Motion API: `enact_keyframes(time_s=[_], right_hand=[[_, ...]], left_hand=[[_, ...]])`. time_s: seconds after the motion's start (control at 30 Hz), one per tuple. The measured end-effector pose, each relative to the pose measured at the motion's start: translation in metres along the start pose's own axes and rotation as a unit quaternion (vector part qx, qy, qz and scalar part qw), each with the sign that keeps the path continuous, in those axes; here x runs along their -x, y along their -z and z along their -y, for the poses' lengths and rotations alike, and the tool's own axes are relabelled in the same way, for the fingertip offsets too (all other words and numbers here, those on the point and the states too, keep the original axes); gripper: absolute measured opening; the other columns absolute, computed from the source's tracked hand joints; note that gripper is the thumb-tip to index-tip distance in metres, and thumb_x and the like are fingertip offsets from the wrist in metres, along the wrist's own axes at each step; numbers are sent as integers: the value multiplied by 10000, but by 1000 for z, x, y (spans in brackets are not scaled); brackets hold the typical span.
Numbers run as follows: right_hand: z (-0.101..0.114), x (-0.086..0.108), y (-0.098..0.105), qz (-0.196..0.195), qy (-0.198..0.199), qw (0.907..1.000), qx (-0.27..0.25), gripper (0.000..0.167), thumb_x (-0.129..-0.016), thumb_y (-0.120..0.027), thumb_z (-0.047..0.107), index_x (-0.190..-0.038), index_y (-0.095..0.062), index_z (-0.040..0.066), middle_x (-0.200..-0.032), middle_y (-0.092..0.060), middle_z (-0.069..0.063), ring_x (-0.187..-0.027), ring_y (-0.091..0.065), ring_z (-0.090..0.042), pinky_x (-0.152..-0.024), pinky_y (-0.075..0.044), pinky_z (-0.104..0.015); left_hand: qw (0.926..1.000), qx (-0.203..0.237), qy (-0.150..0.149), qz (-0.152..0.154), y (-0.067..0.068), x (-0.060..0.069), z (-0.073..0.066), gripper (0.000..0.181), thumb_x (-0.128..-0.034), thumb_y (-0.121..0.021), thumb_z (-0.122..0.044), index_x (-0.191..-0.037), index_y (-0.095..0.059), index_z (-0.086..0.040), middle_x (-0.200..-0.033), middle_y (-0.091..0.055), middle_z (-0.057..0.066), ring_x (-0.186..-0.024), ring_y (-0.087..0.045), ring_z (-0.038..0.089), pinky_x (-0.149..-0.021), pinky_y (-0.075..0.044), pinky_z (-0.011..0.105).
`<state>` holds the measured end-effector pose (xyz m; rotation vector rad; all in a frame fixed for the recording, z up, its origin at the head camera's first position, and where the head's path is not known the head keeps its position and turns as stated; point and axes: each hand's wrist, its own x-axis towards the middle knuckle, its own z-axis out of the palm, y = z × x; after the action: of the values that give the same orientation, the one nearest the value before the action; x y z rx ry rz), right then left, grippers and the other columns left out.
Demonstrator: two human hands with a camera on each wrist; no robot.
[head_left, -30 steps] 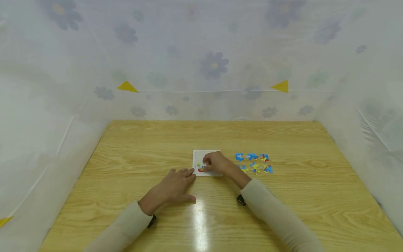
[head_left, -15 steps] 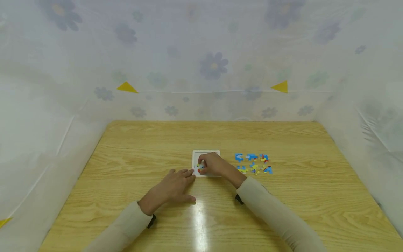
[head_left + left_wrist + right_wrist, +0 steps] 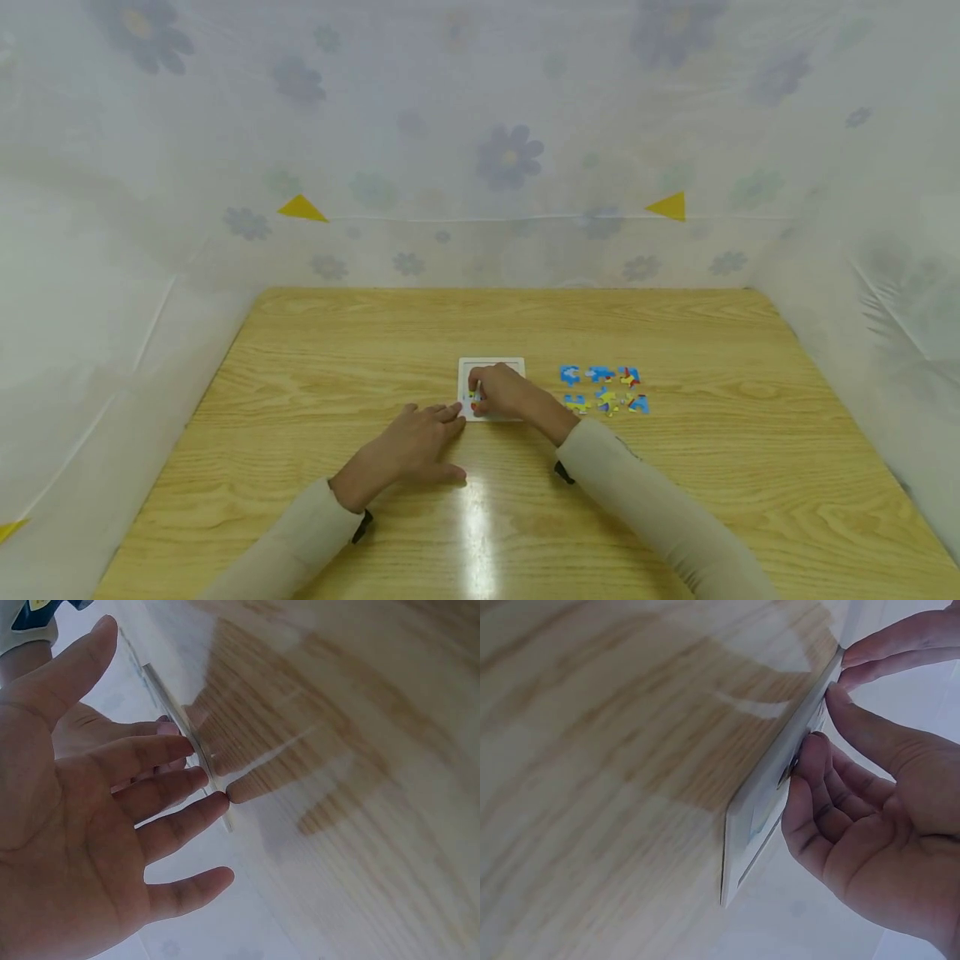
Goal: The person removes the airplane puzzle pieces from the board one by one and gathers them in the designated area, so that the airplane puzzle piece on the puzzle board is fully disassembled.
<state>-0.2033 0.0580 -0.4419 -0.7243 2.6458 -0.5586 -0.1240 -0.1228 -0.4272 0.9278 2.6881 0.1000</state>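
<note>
A small white puzzle board [image 3: 491,361] lies flat on the wooden table. My left hand [image 3: 420,440] is spread with straight fingers, and in the left wrist view its fingertips touch the edge of the board [image 3: 182,718]. Over the board, my right hand [image 3: 512,392] has thumb and fingers curled down around a small colourful puzzle piece [image 3: 788,769]. That piece sits at the board's surface and is mostly hidden by the fingers. Bits of red and yellow show beside the right fingertips in the head view.
To the right of the board lie several loose puzzle pieces [image 3: 607,400] in blue, yellow and red, in two rows. The table [image 3: 360,333] is bounded by pale flowered curtains [image 3: 510,242] at the back and sides.
My right hand has shifted slightly left across the board, covering more of the coloured area. The left hand stays in place, and the loose pieces have not moved.
</note>
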Motion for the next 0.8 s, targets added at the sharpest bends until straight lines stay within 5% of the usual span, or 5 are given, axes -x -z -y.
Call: enact_keyframes(time_s=[0.33, 0.57, 0.8], right_hand=[[2, 2, 2, -50, -53, 10000, -60, 253, -827, -738, 172, -1005, -573, 101, -725, -603, 6, -648, -526, -120, -625, -433, -268], [-1, -1, 0, -190, -82, 9988, -439, 70, -906, -630, 120, -951, -584, 92, -720, -660, 12, -605, -534, -89, -568, -406, -224], [1, -2, 0, -447, -111, 9972, -586, 64, -930, -596, 112, -868, -595, 94, -753, -564, 7, -674, -493, -109, -614, -399, -238]], left_hand=[[9999, 90, 41, 81, 3, 1, 0, 779, -812, -645, -575, -1395, -481, -86, -1510, -385, 78, -1378, -382, 282, -1032, -343, 584], [9998, 193, 7, 106, 3, 1, 1, 780, -812, -647, -569, -1399, -476, -84, -1514, -379, 79, -1385, -372, 282, -1035, -334, 584], [9997, 240, -24, 66, 2, 1, 1, 764, -816, -646, -566, -1387, -493, -83, -1506, -390, 83, -1382, -378, 281, -1033, -333, 588]])
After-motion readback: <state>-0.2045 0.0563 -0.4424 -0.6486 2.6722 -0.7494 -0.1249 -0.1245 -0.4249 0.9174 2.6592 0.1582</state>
